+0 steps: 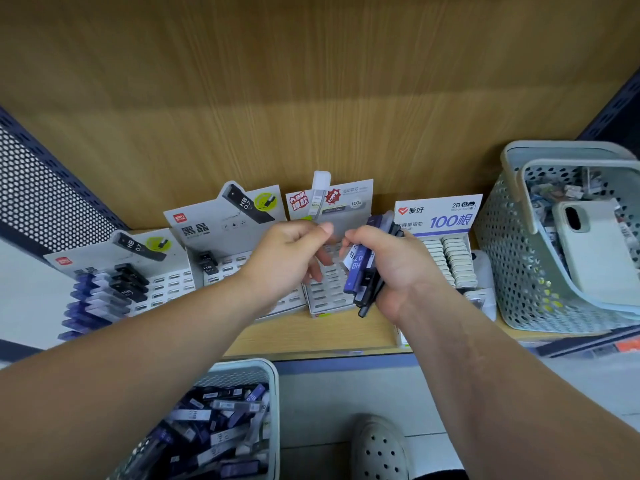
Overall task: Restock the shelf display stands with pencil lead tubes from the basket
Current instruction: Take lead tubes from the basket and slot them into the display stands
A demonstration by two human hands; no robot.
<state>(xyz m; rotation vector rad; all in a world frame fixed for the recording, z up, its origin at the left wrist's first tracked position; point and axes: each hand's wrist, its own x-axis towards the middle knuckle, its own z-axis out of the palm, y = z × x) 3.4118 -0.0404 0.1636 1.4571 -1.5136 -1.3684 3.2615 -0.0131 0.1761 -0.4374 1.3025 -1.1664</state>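
- Our right grip (405,268) holds a bunch of blue and black lead tubes (360,271) tight, above the shelf (329,334).
- Our left grip (287,258) is curled just beside them; we cannot tell if it holds one.
- More tubes lie in the basket (275,386) on the floor.
- The left display stand (166,282) has some tubes in it.

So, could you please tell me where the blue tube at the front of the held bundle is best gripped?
Probably pinch the blue tube at its lower end, from the left: it lies outermost in the bundle, and that end juts free of the right hand.
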